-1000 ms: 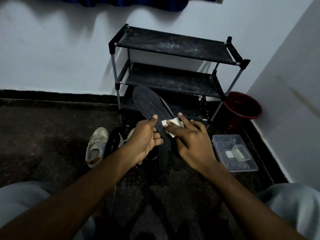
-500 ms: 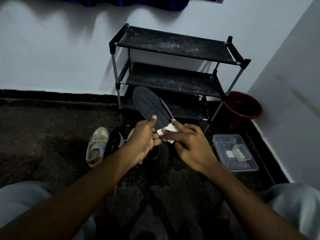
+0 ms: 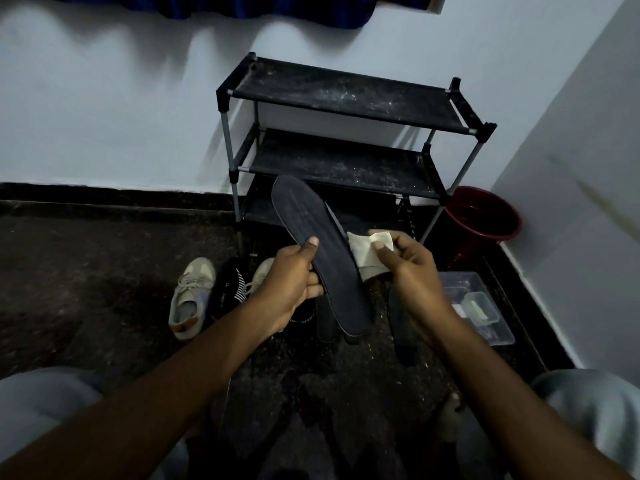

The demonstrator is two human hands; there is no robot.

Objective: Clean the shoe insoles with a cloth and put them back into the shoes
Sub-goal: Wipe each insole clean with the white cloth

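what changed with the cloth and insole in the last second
The right hand slid the white cloth rightward off the face of the insole; it now pinches the cloth beside the insole's right edge. The left hand keeps gripping the insole's middle, thumb on top. The beige shoe, rack and red bucket have not moved.

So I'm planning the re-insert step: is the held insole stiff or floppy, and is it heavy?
Probably fairly stiff: the left hand grips the insole near its middle, yet both ends run straight without drooping. Likely light, since thumb and fingers alone hold it up. It looks thin, so it may flex if pushed hard.
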